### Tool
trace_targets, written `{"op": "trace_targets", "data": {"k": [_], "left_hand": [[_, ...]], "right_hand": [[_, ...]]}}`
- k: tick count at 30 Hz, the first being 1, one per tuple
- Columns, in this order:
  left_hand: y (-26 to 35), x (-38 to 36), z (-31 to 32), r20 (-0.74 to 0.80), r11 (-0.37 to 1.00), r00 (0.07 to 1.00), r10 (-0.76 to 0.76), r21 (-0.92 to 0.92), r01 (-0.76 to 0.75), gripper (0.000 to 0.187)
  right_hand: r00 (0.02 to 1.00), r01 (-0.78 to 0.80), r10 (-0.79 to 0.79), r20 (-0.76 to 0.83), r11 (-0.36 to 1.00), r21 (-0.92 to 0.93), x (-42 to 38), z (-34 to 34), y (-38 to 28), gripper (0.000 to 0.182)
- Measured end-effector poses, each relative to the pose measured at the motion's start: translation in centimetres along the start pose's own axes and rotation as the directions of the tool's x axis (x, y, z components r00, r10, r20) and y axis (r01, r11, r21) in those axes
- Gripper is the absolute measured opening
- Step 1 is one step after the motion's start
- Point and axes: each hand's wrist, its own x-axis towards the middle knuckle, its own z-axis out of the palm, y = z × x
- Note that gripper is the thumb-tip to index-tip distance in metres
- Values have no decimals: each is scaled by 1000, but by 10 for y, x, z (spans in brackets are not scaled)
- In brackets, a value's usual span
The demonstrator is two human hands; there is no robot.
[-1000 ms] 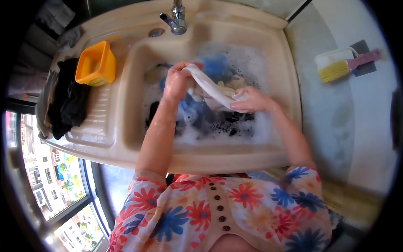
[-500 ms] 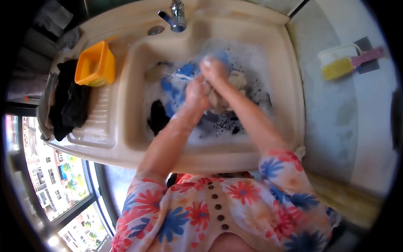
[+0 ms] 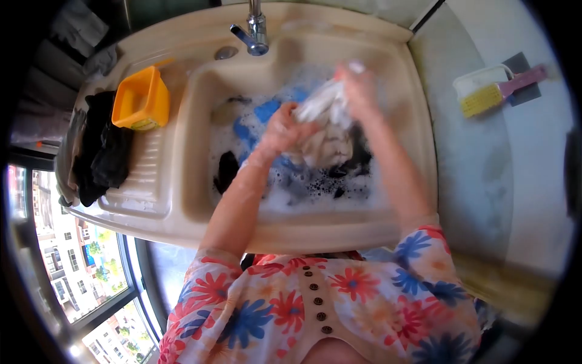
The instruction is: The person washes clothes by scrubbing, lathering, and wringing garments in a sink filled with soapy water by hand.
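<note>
A wet white and cream cloth garment (image 3: 324,142) is stretched between my hands over the soapy water. My left hand (image 3: 284,129) is closed on its left side, fingers partly hidden in the folds. Slightly blurred, my right hand (image 3: 359,94) grips the upper right end, raised higher toward the back of the sink (image 3: 197,182). Around the garment, blue cloth (image 3: 267,111) floats at the left, and black cloth (image 3: 227,171) lies near the left wall. Suds cover much of the water, hiding what is under them.
Behind the basin stands a chrome faucet (image 3: 257,37). On the ribbed drainboard (image 3: 145,176) at left sit a yellow plastic basket (image 3: 159,109) and dark clothes (image 3: 109,158). A brush with yellow bristles (image 3: 482,102) rests on the right-hand ledge beside a white dish (image 3: 470,82).
My hands were close together over the bunched cloth. Now my right hand has moved right, my left hand slightly left, and the white garment is spread out between them.
</note>
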Motion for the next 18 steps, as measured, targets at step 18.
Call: {"op": "trace_targets", "data": {"k": [18], "left_hand": [[-31, 24, -38, 118, 306, 987, -110, -941, 146, 26]], "right_hand": [[785, 207, 39, 618, 924, -321, -53, -62, 27, 35]]}}
